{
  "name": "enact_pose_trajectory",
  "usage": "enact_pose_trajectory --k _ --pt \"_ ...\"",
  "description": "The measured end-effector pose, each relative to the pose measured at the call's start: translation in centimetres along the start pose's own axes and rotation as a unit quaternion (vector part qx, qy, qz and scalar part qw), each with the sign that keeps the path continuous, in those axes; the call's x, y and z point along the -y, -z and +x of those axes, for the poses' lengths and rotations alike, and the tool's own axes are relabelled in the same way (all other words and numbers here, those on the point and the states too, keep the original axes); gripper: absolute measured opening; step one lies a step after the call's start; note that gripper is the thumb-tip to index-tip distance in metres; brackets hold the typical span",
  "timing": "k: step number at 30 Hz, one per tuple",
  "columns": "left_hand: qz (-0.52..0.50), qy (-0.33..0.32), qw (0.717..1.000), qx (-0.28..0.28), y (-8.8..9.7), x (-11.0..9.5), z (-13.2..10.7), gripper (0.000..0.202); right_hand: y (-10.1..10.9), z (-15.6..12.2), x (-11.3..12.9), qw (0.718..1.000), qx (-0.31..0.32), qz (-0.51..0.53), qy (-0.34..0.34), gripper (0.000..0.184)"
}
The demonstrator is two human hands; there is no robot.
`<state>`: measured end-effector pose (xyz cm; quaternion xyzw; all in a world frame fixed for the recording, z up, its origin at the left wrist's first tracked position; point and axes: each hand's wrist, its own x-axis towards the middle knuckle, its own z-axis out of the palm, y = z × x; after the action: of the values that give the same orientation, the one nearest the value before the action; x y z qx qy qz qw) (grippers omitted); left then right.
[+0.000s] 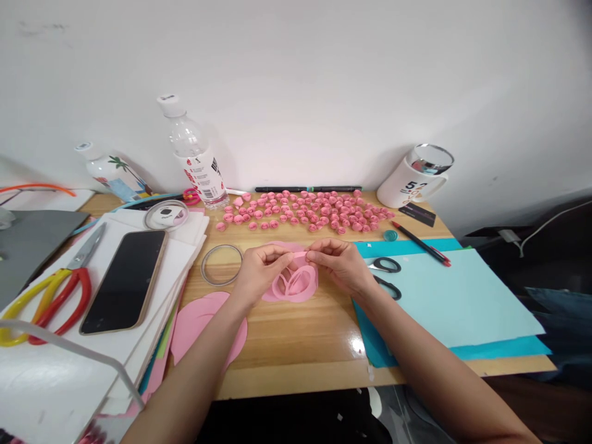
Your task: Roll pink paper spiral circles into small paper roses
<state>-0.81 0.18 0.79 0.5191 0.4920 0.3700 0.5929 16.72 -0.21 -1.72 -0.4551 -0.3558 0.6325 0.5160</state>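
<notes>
Both my left hand (pixel 264 271) and my right hand (pixel 340 262) pinch a pink paper strip (pixel 300 254) between thumb and fingers, stretched between them above the table. Just below it lies a tangle of curling pink paper strips (pixel 298 290). Pink paper circles (pixel 203 320) are stacked under my left forearm. Behind my hands many small rolled pink paper flowers (pixel 319 213) are spread in a wide band. Black-handled scissors (pixel 388 265) lie right of my right hand, their blades partly hidden by it.
A tape roll (pixel 222 265) lies left of my left hand. Further left, a phone (pixel 127 280) and red-and-yellow scissors (pixel 65 290) rest on white paper. A water bottle (pixel 194 154) and a mug (pixel 414 176) stand by the wall. Blue sheets (pixel 453 296) cover the right side.
</notes>
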Motion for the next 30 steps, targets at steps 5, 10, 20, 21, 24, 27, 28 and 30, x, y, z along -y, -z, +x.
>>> enact_pose_trajectory --k 5,10,20,21,24,27,28,30 --pt "0.004 -0.003 1.000 0.008 0.20 0.29 0.13 0.018 -0.21 -0.10 0.05 1.000 0.001 -0.014 0.007 0.019" --pt "-0.018 -0.006 1.000 -0.001 0.42 0.15 0.21 0.017 -0.19 -0.02 -0.02 1.000 -0.025 0.009 -0.005 0.018" --pt "-0.038 -0.001 0.999 -0.003 0.23 0.09 0.17 0.015 0.18 0.19 0.17 0.999 -0.004 0.031 -0.022 0.019" --pt "-0.038 -0.002 0.999 -0.002 0.23 0.11 0.18 0.015 0.17 0.17 0.16 0.999 -0.008 0.032 -0.021 0.020" --pt "-0.038 -0.001 0.999 0.000 0.20 0.09 0.15 0.015 0.11 0.11 0.16 0.999 -0.011 0.036 -0.022 0.021" --pt "-0.041 0.005 0.999 0.002 0.19 -0.01 0.08 0.015 0.08 0.07 0.17 0.999 -0.007 0.030 -0.021 0.021" --pt "-0.043 0.005 0.999 0.003 0.20 -0.04 0.07 0.014 0.08 0.07 0.17 0.999 -0.005 0.027 -0.020 0.020" --pt "-0.046 0.003 0.999 0.009 0.21 -0.08 0.05 0.014 0.10 0.06 0.14 1.000 0.000 0.020 -0.018 0.019"
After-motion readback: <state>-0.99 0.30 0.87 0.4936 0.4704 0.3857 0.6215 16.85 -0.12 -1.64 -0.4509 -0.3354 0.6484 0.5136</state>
